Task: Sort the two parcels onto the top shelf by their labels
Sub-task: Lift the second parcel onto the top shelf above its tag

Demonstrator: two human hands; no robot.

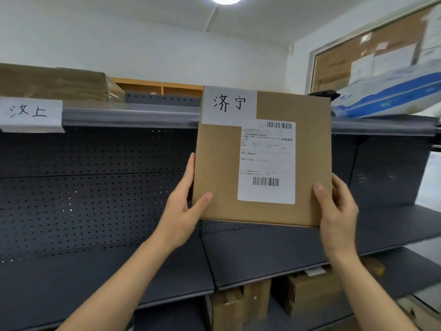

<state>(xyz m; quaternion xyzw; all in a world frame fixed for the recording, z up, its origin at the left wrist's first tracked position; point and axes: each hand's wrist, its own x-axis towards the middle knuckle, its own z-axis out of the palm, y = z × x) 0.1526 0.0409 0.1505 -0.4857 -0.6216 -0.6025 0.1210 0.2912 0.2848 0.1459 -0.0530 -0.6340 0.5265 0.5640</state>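
the left hand [183, 209] and right hand [338, 211] clamp the flat cardboard parcel [222, 168] by its 2 lower side edges, upright, its top edge level with the top shelf [133, 115]. its handwritten label [229, 103] differs from the shelf tag [31, 113] far to the left.

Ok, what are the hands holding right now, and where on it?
A flat cardboard parcel, held upright: left hand on its lower left edge, right hand on its lower right edge.

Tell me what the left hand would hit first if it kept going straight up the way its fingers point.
Likely the front edge of the top shelf. The left hand points up along the cardboard parcel; depth is unclear.
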